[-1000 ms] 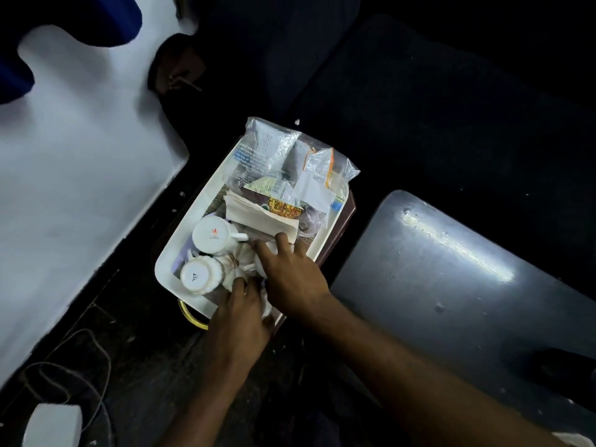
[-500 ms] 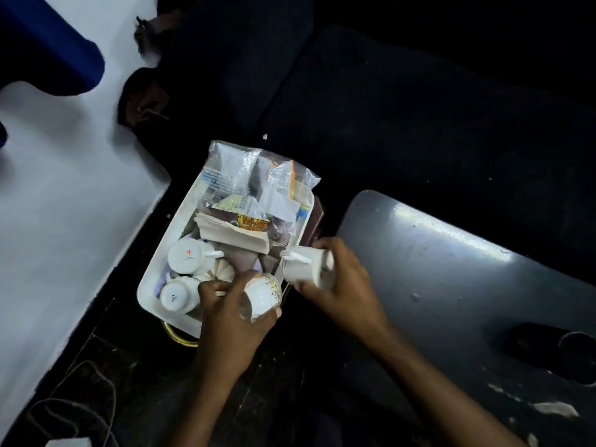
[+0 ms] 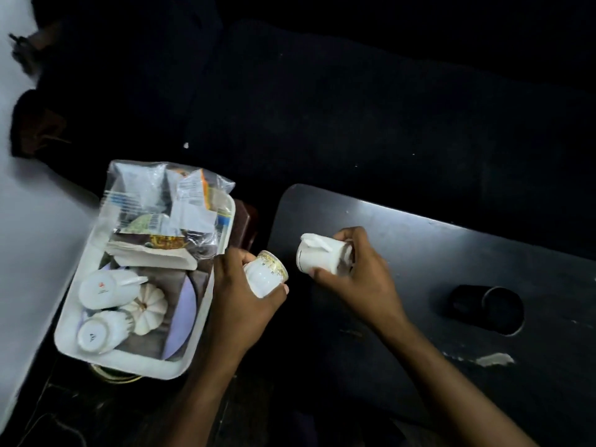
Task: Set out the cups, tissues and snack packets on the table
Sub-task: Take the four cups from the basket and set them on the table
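My left hand (image 3: 240,301) grips a white cup with a gold-patterned rim (image 3: 266,274), tilted, just right of the white tray (image 3: 129,366). My right hand (image 3: 354,272) holds a plain white cup (image 3: 317,254) on its side above the left end of the dark table (image 3: 451,253). Two more white cups (image 3: 104,287) (image 3: 96,332) lie in the tray beside a ribbed white lid (image 3: 148,306). Folded tissues (image 3: 151,256) and a clear bag of snack packets (image 3: 167,198) fill the tray's far end.
A dark round cup holder (image 3: 498,309) sits on the table to the right. A white scrap (image 3: 493,359) lies near the table's front edge. A white wall (image 3: 32,253) runs along the left. Dark seat cushions (image 3: 354,108) lie behind.
Both hands lifted a cup each out of the tray and carried them right. The right hand's cup is now over the table; the left hand's cup is past the tray's edge.
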